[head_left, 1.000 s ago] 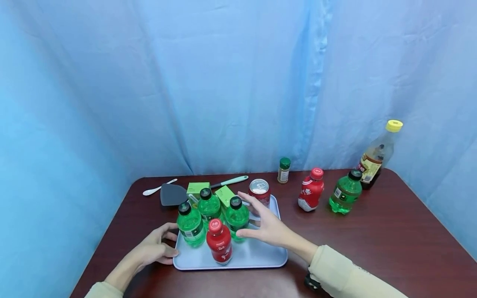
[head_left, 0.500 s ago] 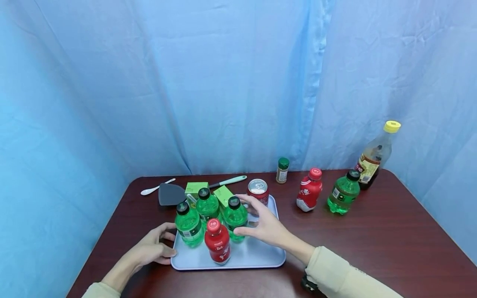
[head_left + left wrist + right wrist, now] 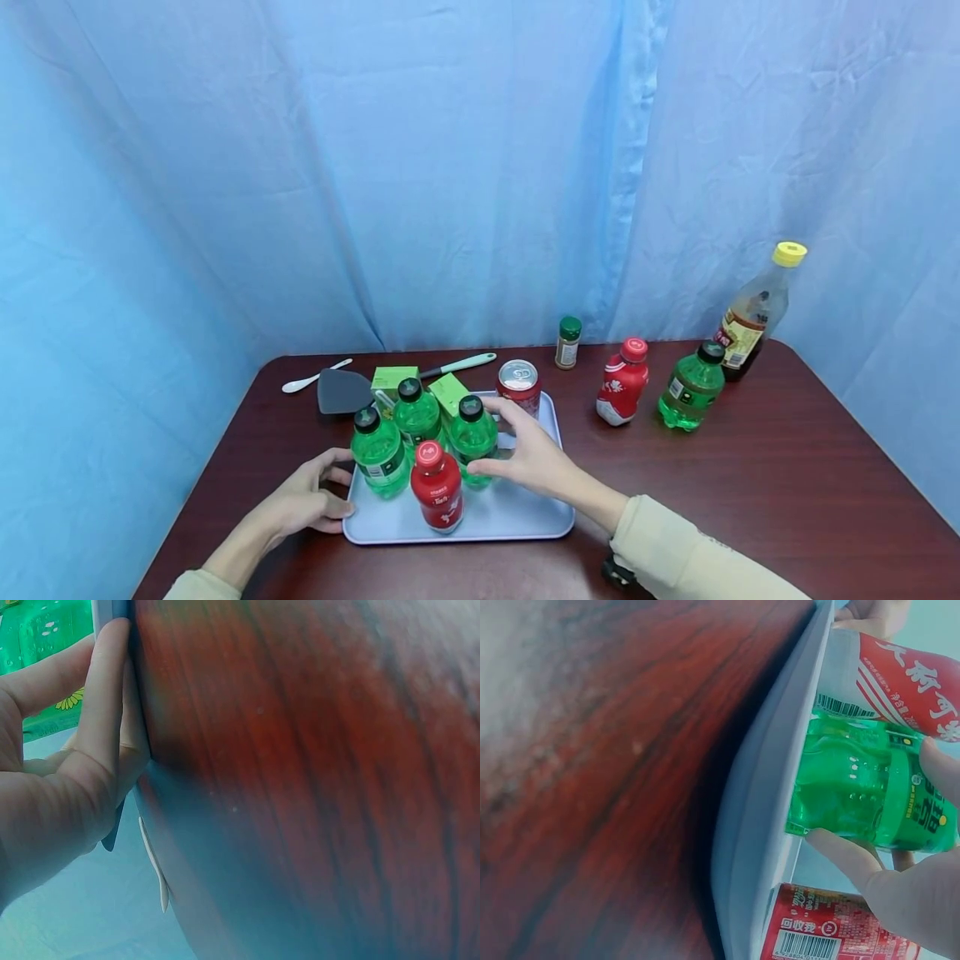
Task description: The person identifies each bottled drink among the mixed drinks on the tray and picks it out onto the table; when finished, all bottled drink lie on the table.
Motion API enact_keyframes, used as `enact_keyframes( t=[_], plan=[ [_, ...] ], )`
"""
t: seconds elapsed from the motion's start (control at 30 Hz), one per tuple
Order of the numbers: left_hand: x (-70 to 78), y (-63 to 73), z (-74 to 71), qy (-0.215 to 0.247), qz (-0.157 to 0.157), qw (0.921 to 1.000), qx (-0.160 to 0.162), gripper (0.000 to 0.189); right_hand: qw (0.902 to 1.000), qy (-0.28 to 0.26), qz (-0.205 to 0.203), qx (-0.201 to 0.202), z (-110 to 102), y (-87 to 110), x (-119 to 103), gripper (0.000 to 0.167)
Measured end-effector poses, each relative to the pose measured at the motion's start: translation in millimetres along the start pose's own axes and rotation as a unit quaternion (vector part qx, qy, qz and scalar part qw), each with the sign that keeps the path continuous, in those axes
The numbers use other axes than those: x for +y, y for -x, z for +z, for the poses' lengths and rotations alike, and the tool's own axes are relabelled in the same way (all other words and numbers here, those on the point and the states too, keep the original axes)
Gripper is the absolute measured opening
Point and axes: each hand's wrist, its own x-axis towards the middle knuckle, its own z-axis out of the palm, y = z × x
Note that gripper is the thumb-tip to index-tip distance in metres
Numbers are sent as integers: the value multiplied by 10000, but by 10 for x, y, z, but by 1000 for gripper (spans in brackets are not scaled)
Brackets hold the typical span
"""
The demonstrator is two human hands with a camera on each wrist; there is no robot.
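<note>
A pale tray (image 3: 517, 521) holds three green soda bottles with black caps. My right hand (image 3: 534, 454) grips the rightmost green bottle (image 3: 471, 437), thumb at its front and fingers behind. In the right wrist view this bottle (image 3: 855, 784) stands between a red cola bottle (image 3: 911, 679) and a red can (image 3: 829, 922). My left hand (image 3: 307, 497) holds the tray's left edge, bent fingers and thumb at the rim near the left green bottle (image 3: 381, 462). The left wrist view has these fingers (image 3: 109, 682) against the rim. The third green bottle (image 3: 417, 417) stands farther back.
Light green boxes (image 3: 395, 379) sit behind the bottles. A dark spatula (image 3: 343, 392) and a white spoon (image 3: 300, 384) lie back left. A spice jar (image 3: 567, 343), a red bottle (image 3: 623, 383), another green bottle (image 3: 690, 389) and a yellow-capped bottle (image 3: 756, 308) stand right.
My right hand's fingers have drawn in a little around the green bottle. The left hand stays at the tray's edge, and the whole view has shifted slightly.
</note>
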Motion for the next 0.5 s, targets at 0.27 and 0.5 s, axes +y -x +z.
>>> enact_keyframes(
  t=[0.27,0.5],
  plan=[
    [-4,4,5,-29,1,10000,3,79,10000,62,-21,-18,-18,-6,-14,78],
    [0,11,-10,6,34,10000,-42,79,9998,162,-117,-59,-39,-7,-13,76]
  ],
)
